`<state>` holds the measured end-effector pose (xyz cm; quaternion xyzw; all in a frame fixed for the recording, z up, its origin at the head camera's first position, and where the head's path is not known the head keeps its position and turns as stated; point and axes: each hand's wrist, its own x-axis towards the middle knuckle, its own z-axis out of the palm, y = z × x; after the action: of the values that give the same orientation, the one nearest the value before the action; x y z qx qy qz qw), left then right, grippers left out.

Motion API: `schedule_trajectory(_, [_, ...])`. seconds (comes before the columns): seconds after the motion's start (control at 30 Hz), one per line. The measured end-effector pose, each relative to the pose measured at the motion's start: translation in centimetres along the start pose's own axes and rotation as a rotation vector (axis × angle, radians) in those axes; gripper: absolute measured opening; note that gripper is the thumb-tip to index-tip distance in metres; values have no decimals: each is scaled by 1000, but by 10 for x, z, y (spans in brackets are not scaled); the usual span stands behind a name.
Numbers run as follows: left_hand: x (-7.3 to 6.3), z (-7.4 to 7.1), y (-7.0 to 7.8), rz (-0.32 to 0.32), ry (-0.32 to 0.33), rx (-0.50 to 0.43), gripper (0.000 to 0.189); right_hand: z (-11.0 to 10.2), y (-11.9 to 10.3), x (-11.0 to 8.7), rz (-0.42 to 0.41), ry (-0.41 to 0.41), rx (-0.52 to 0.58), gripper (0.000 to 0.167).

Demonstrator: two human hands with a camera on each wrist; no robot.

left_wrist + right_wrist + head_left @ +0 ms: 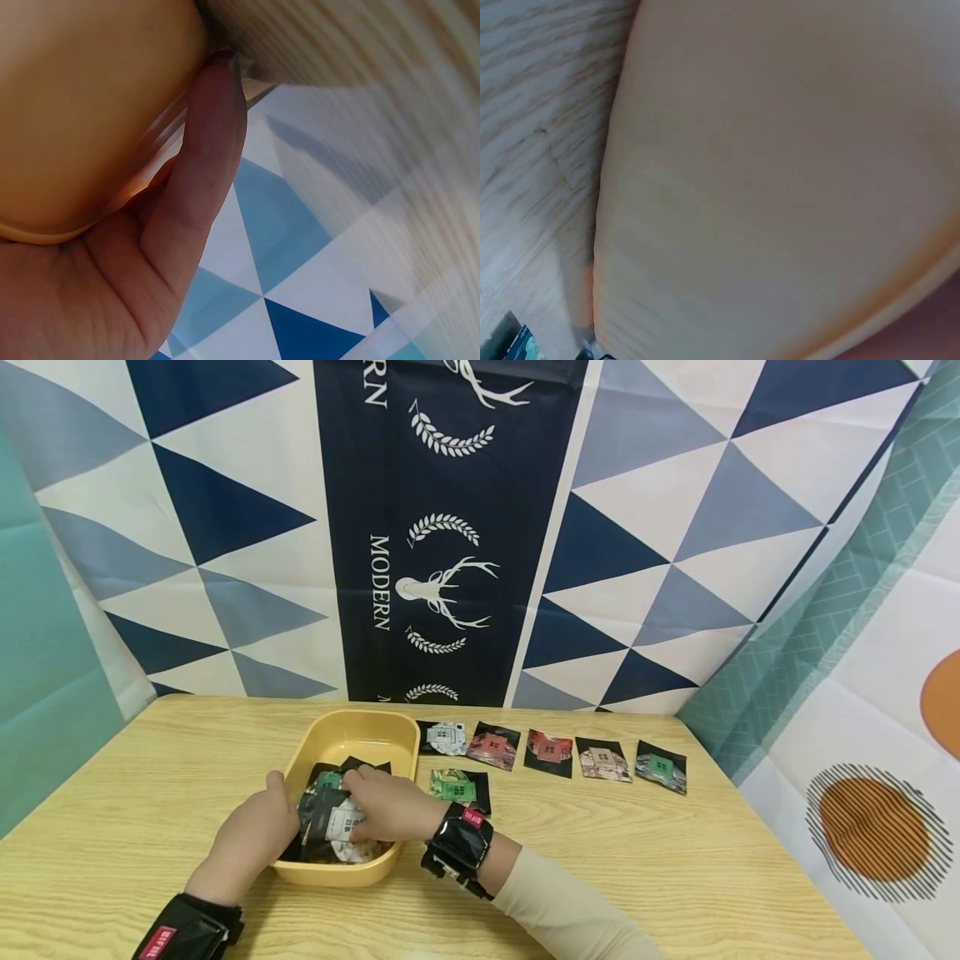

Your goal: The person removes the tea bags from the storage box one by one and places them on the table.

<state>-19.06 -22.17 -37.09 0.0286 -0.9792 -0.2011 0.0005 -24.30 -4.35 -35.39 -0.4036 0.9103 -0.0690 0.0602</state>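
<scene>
A yellow plastic tub (pixel 367 750) stands on the table with several black packets heaped inside. My left hand (pixel 251 827) grips its left wall. In the left wrist view, the fingers (pixel 199 150) lie along the outside of the tub (pixel 90 112). My right hand (pixel 397 806) reaches over the right rim, its thumb and fingers on a black packet with a white label (pixel 318 822). A packet with a green label (pixel 327 779) lies behind that one. The tub's outer wall (pixel 765 172) fills most of the right wrist view, which hides the right fingers.
Right of the tub, flat packets form a row: white-labelled (pixel 444 737), red (pixel 493 746), another red (pixel 550 752), pinkish (pixel 603 760) and green (pixel 662 767). A green-labelled packet (pixel 459 789) lies in front of them. A patterned curtain (pixel 435 527) hangs behind the wooden table (pixel 600 877).
</scene>
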Motion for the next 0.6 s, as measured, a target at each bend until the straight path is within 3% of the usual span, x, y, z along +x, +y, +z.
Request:
schedule_trajectory(0.43, [-2, 1, 1, 8, 9, -1, 46, -12, -2, -15, -60, 23, 104, 24])
schedule_trajectory(0.6, [-2, 2, 0, 24, 25, -5, 43, -17, -2, -22, -86, 58, 97, 35])
